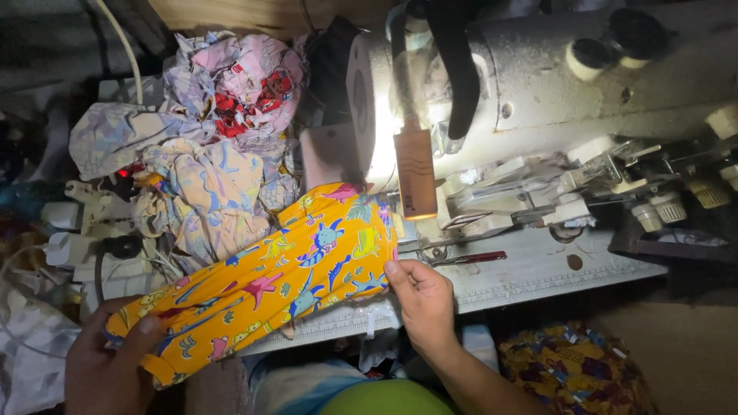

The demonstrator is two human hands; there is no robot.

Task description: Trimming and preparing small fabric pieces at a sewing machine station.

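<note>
A yellow-orange cloth piece (284, 277) printed with colourful cartoon animals lies stretched across the bed of a white sewing machine (538, 100). My left hand (108, 361) grips its lower left end at the table's edge. My right hand (419, 296) pinches the cloth's right end near the machine's needle area (453, 223). The needle itself is hard to make out under the bright lamp glare.
A heap of printed fabric pieces (215, 131) is piled behind the cloth at the left. Red-handled snips (469, 258) lie on the machine bed. Patterned yellow and purple fabric (576, 369) sits on the floor at the right. White cables (92, 253) crowd the left side.
</note>
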